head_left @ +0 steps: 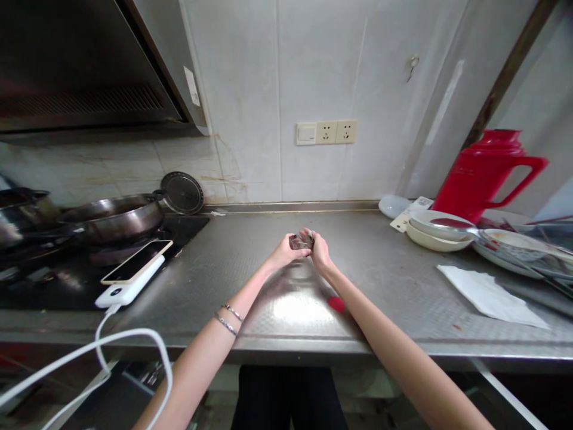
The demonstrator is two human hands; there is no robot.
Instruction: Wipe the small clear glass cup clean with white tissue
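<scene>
My left hand (285,251) and my right hand (319,248) meet over the steel counter, fingers wrapped round the two sides of a small see-through container (301,242). It looks dark and glossy, with pale highlights, and fingers cover part of it. What is inside it, if anything, cannot be made out. Next to my right forearm lies a small flat red thing (336,304), perhaps a lid.
On the left, a steel pan (116,218) sits on the black stove, beside a phone (138,261) and a white power bank (129,285) with a cable. Rightward are stacked bowls (441,239), a red thermos (481,173), dishes and a paper napkin (492,295).
</scene>
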